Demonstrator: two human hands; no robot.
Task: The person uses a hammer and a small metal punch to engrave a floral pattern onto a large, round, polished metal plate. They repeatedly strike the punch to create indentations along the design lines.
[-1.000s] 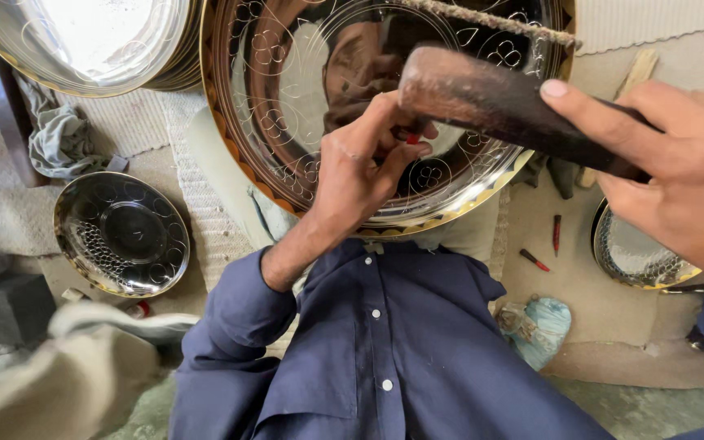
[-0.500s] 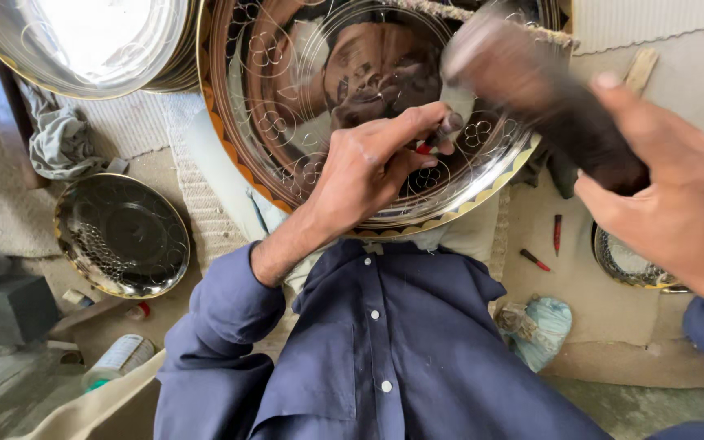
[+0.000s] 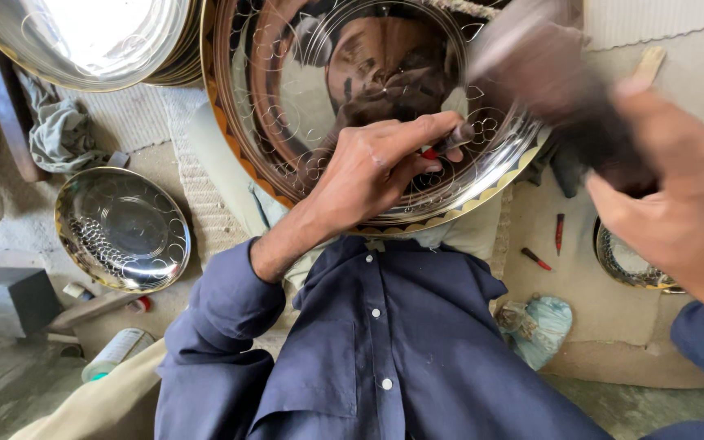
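Nearest, below the large round polished brass tray (image 3: 303, 106) with its engraved flowers and scalloped rim, lies the person's dark blue buttoned shirt (image 3: 385, 350), soft and creased. The left hand (image 3: 376, 163) rests on that tray's lower right part, fingers pinched shut around a thin red-tipped metal punch (image 3: 446, 147) whose point touches the engraved band. To the tray's right, the right hand (image 3: 678, 220) is closed around the handle of a dark, motion-blurred hammer (image 3: 547, 73), raised above the punch.
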